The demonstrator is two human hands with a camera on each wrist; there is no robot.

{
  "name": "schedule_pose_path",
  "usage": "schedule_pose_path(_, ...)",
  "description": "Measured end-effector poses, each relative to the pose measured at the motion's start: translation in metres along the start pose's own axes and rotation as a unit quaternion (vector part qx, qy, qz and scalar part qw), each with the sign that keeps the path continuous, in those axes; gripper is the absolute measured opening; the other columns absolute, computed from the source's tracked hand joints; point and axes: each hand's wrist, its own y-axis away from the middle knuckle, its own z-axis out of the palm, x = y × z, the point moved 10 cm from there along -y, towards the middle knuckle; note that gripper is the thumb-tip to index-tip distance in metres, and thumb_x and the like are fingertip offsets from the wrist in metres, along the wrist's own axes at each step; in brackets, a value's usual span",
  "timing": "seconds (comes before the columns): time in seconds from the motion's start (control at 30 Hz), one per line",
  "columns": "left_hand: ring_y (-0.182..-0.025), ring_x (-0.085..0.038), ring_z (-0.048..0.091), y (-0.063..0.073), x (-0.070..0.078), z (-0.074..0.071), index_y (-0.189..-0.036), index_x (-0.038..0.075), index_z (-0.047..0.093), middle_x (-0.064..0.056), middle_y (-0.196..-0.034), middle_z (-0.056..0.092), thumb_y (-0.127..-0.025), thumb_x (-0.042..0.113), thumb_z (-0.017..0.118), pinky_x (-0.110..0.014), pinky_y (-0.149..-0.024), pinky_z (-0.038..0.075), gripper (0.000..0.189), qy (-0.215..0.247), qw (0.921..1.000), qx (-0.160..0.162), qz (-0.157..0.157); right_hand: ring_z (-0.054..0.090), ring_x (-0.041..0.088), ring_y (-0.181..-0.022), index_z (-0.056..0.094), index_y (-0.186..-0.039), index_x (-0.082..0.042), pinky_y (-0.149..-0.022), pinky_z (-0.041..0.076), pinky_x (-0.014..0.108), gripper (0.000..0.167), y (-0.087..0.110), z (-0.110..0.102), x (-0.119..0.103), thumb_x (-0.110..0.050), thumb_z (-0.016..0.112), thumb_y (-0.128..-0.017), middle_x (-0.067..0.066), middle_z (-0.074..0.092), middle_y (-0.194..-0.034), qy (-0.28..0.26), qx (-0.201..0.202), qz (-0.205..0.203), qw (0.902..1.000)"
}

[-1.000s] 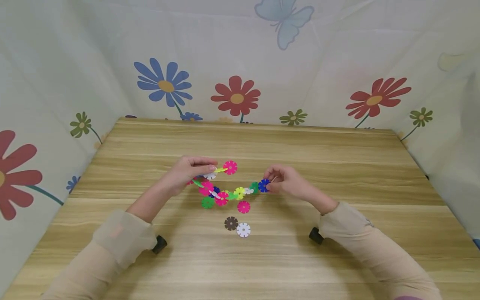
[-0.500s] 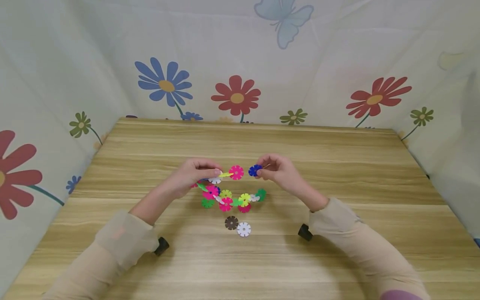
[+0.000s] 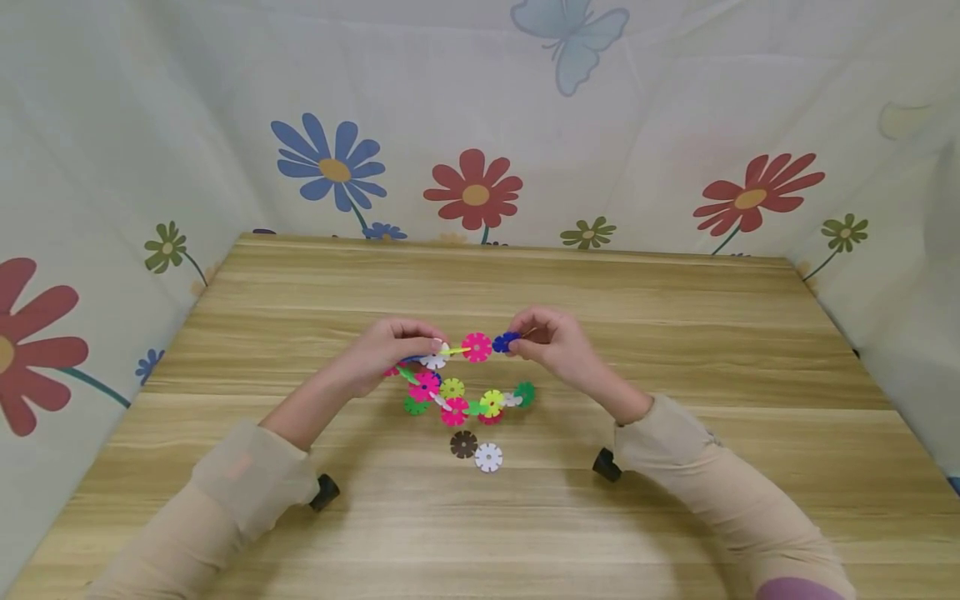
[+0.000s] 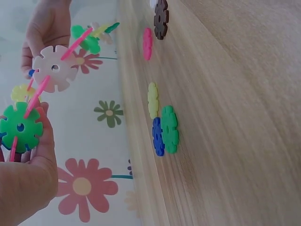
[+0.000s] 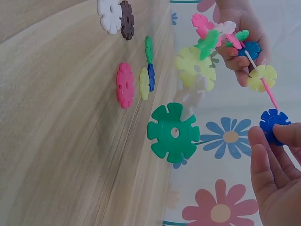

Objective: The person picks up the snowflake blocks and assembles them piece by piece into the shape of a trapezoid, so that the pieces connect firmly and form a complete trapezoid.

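Observation:
My left hand [image 3: 382, 354] grips a chain of slotted plastic snowflake discs, thumb near a white disc [image 3: 435, 357]. From there a yellow disc [image 5: 262, 78] and a pink disc [image 3: 476, 347] extend to the right. My right hand [image 3: 555, 342] pinches a blue snowflake disc [image 5: 274, 126] between thumb and fingers. Its edge is at the pink disc's rim; whether the slots are engaged I cannot tell. The chain's other end curves below the hands in the head view, finishing in a dark green disc [image 5: 174, 133], which hangs above the table. Part of the chain is hidden by my left hand.
Loose discs lie on the wooden table [image 3: 675, 333]: brown [image 3: 463, 444], white [image 3: 489, 457], pink [image 5: 125, 85], yellow [image 4: 153, 100], blue [image 4: 158, 136] and green [image 4: 170, 129]. A flower-printed curtain [image 3: 637, 125] stands behind the table and at its sides.
My right hand has moved left and away from me with the blue disc, from beside the dark green end to the pink end. The left hand has shifted slightly right; the chain has swung a little.

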Motion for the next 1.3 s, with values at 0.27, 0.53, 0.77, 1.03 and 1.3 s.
schedule_pose_path(0.27,-0.071,-0.008,0.053,0.000,0.001,0.001,-0.109,-0.007,0.055,0.004,-0.082,0.060,-0.086,0.019,0.057,-0.019,-0.062,0.047,0.035,0.004,1.0000,-0.005,0.006,0.059,0.011,-0.071,0.059,-0.088,0.007,-0.065,0.051,0.021,0.010,0.002,0.002,-0.007,0.007,0.059,-0.078,0.021,0.061,-0.086,0.027,0.006,-0.034,0.9990)
schedule_pose_path(0.53,-0.068,-0.007,0.054,0.000,0.001,0.002,-0.106,-0.007,0.056,0.004,-0.079,0.060,-0.086,0.017,0.057,-0.019,-0.061,0.048,0.031,0.017,0.9998,-0.005,0.004,0.061,0.019,-0.068,0.063,-0.083,0.003,-0.060,0.051,0.021,0.008,0.007,0.003,-0.023,0.007,0.062,-0.076,0.015,0.065,-0.081,0.113,0.029,-0.104,0.9877)
schedule_pose_path(0.77,-0.064,-0.006,0.054,0.000,0.000,0.005,-0.109,-0.012,0.053,0.004,-0.074,0.060,-0.086,0.013,0.055,-0.019,-0.057,0.048,0.034,0.043,0.9989,-0.016,0.002,0.061,0.017,-0.066,0.065,-0.079,0.002,-0.058,0.051,0.020,0.010,0.014,0.007,-0.041,0.010,0.063,-0.073,0.014,0.065,-0.078,0.160,0.041,-0.199,0.9660)
schedule_pose_path(1.03,-0.064,-0.005,0.056,0.001,-0.001,0.007,-0.107,-0.010,0.055,0.004,-0.074,0.062,-0.086,0.011,0.055,-0.018,-0.058,0.048,0.030,0.072,0.9972,-0.017,-0.006,0.062,0.017,-0.065,0.065,-0.076,0.002,-0.059,0.051,0.018,0.011,0.026,0.008,-0.054,0.012,0.064,-0.071,0.012,0.066,-0.075,0.177,0.072,-0.287,0.9386)
schedule_pose_path(1.3,-0.059,-0.005,0.053,0.006,0.002,0.010,-0.108,-0.014,0.053,0.006,-0.073,0.061,-0.086,0.011,0.056,-0.019,-0.056,0.047,0.034,0.047,0.9988,-0.011,-0.010,0.063,0.017,-0.062,0.066,-0.073,0.002,-0.059,0.050,0.015,0.015,0.033,0.008,-0.062,0.015,0.066,-0.066,0.011,0.066,-0.070,0.170,0.092,-0.327,0.9251)
